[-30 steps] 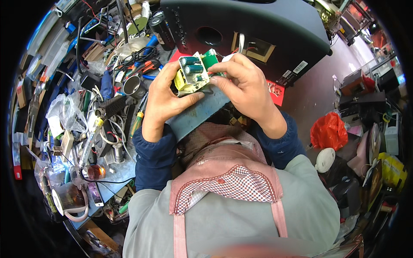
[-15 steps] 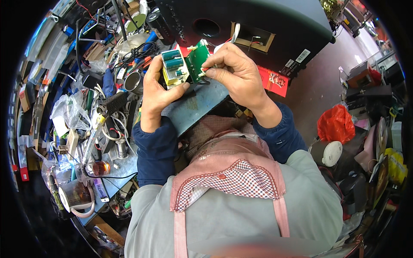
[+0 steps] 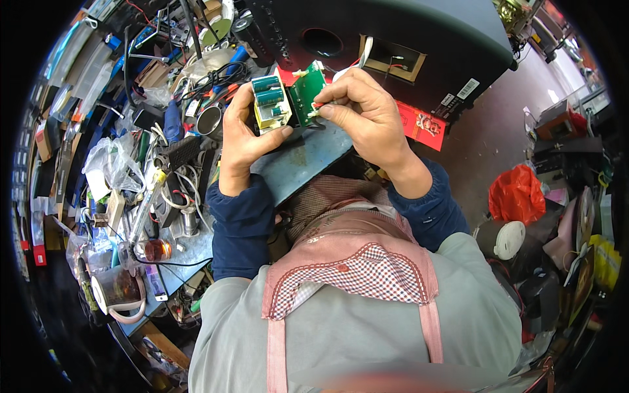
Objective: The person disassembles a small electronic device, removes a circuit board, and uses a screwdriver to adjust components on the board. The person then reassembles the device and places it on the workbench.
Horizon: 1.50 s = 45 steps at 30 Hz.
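My left hand (image 3: 244,134) grips a green circuit board (image 3: 305,92) by its end, where large dark-green capacitors (image 3: 267,92) and a yellow-sided part sit. The thumb lies along the lower edge and the fingers wrap behind the far side. My right hand (image 3: 367,118) pinches a small white plug with a bit of red at the board's right edge, by a white connector (image 3: 314,111). Wires run behind the right fingers toward the black cabinet (image 3: 393,29); whether the plug is seated is hidden by the fingertips.
The cabinet has a round port and a rectangular cutout (image 3: 394,60) with wires. A red printed card (image 3: 421,126) lies beneath its edge. Tools, cables and a metal cup (image 3: 209,120) crowd the bench at left, with a glass jug (image 3: 118,289) nearer. A red bag (image 3: 517,194) is at right.
The whole view has shifted slightly, so everything sits a little further right. Both hands keep their hold on the board and the plug, with hardly any movement between them.
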### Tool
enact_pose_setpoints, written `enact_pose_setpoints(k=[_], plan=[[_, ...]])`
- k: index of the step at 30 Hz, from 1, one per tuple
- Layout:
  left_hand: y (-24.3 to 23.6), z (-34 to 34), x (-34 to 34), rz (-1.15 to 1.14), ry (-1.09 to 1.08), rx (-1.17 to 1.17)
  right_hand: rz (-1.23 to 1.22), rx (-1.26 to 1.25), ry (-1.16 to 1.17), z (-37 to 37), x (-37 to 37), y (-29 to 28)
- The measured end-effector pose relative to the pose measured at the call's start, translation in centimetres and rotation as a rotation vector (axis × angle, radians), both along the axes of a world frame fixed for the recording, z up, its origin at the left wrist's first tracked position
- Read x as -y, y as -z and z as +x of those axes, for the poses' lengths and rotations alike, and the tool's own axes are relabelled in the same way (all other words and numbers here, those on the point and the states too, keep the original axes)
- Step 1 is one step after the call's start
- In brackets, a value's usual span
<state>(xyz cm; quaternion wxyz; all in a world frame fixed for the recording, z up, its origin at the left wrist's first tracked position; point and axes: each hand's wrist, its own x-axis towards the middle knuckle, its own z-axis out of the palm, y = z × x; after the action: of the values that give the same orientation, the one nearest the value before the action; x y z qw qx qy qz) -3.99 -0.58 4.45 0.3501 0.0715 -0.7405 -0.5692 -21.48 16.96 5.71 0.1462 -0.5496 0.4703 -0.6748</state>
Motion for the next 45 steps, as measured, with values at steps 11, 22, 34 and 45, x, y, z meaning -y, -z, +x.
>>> enact_pose_setpoints(k=[11, 22, 34, 45], plan=[[0.3, -0.9, -0.4, -0.253, -0.02, 0.08, 0.013, -0.02, 0.074, -0.4, -0.1, 0.4], [-2.1, 0.8, -0.4, -0.674, -0.139, 0.245, 0.024, -0.014, 0.255, -2.4, -0.8, 2.6], [1.0, 0.5, 1.4, -0.198, 0.015, 0.393, 0.141, 0.163, 0.319, -5.5, -2.5, 8.3], [-0.6, -0.2, -1.3, -0.426, -0.087, -0.028, 0.247, 0.18, 0.31, -4.1, -2.2, 9.5]])
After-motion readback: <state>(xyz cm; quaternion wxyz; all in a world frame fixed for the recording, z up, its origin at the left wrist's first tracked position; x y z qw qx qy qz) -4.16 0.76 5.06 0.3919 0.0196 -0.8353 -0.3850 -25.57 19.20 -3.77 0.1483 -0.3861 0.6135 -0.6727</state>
